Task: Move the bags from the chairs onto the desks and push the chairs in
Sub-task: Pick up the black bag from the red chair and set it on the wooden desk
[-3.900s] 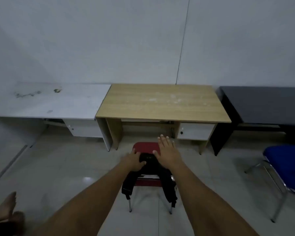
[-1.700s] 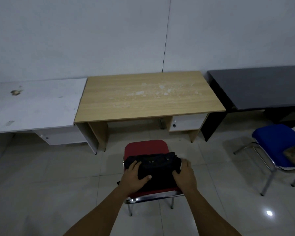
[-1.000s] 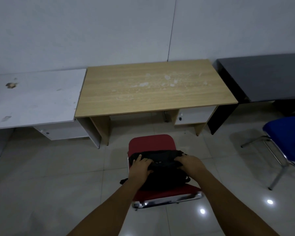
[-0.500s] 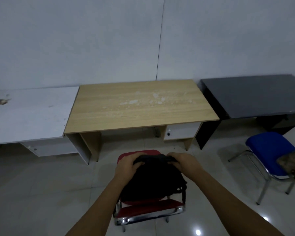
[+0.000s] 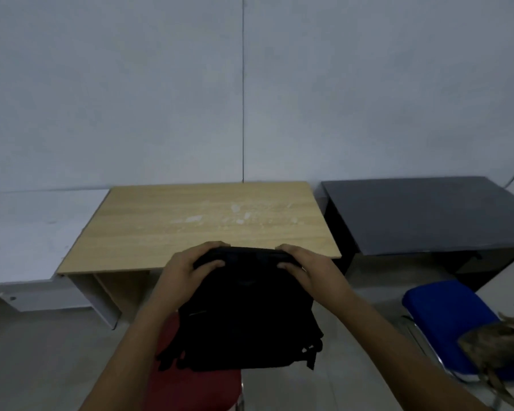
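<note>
Fingers point(image 5: 211, 264) of both hands pinch one black bag point(image 5: 244, 310) by its top, above the red chair point(image 5: 190, 387); beyond lie three tabletops, wooden point(image 5: 196, 226) nearest; rightward, perhaps a second bag point(image 5: 499, 339) on one blue chair point(image 5: 445, 315).

Three desks are seen along the wall: a white desk point(image 5: 27, 232), a wooden desk point(image 5: 166, 229) and a black desk point(image 5: 428, 215). Two chairs are counted, a red chair point(image 5: 190, 387) and a blue chair point(image 5: 448, 318). Two bags are counted: a black bag point(image 5: 244, 315) and a brownish bag point(image 5: 499, 342).
</note>
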